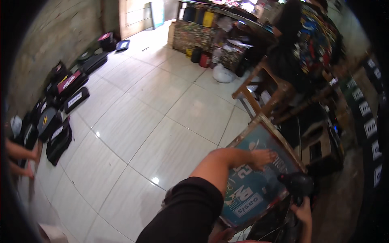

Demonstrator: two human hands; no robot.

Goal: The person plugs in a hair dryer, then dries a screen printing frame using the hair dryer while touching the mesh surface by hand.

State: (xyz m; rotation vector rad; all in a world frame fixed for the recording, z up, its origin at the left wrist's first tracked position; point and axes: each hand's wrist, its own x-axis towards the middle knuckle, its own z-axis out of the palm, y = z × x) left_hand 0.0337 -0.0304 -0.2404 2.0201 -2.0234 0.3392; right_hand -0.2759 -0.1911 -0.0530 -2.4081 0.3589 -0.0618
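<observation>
A wooden-framed printing screen (279,202) with teal mesh and pale lettering stands tilted in front of me. My left hand (262,158) lies on its upper part with fingers stretched out, and my left elbow bends above the frame's left side. At the screen's right edge, my right hand (302,211) grips a black hair dryer (298,184) by its handle. The dryer's head is close to the mesh, over the frame's lower right. Dark clutter and thin cords lie under the frame's lower edge.
Dark bags (73,85) with pale labels line the left wall; another person's limbs (22,158) show beside them. At upper right a person in a dark printed shirt (316,40) is by a wooden stool (261,91). Several containers (205,59) stand below a cluttered bench (194,38).
</observation>
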